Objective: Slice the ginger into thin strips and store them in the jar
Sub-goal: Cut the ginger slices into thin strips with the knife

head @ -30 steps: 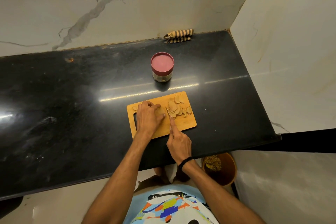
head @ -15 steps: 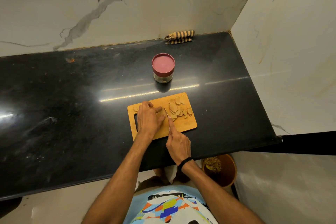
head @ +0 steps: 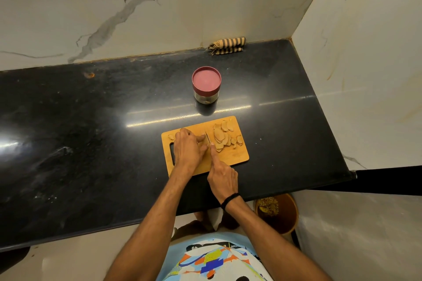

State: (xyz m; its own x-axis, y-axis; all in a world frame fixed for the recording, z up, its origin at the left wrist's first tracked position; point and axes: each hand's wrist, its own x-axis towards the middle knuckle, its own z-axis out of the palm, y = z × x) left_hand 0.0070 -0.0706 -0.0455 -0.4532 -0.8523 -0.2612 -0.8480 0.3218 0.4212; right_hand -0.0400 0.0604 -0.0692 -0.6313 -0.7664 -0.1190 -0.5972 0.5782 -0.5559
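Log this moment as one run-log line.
phase: slicing | left hand: holds ginger piece on cutting board | right hand: grips knife | slices: piled beside knife | jar: lidded, behind board

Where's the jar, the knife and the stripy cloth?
jar [head: 206, 79]: head view, middle of its red lid.
knife [head: 207, 137]: head view, on the thin blade.
cloth [head: 228, 45]: head view, middle of the stripy bundle.

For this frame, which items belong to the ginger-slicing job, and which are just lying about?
Job: left hand, right hand, knife, ginger, cutting board, lidded jar.
Lying about: striped cloth, brown bucket below the counter.
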